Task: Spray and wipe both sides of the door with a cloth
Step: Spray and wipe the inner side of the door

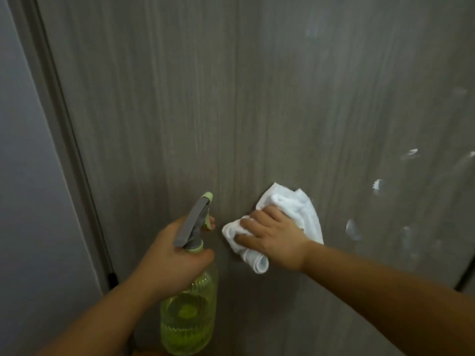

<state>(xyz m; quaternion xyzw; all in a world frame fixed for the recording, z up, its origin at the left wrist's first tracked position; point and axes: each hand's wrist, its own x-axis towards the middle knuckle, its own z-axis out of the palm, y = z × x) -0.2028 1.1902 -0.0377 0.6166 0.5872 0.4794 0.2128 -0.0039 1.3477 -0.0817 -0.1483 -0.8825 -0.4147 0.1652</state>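
A grey wood-grain door fills most of the view. My left hand grips the neck of a yellow-green spray bottle with a grey and pale-green trigger head, nozzle pointing up toward the door; a finger lies on the trigger. My right hand presses a crumpled white cloth against the door, fingers curled over it. Wet white streaks and droplets glisten on the door to the right of the cloth.
The door frame runs down the left side, with a pale grey wall beyond it. A dark hinge or stop sits low on the frame. The door's right edge shows at lower right.
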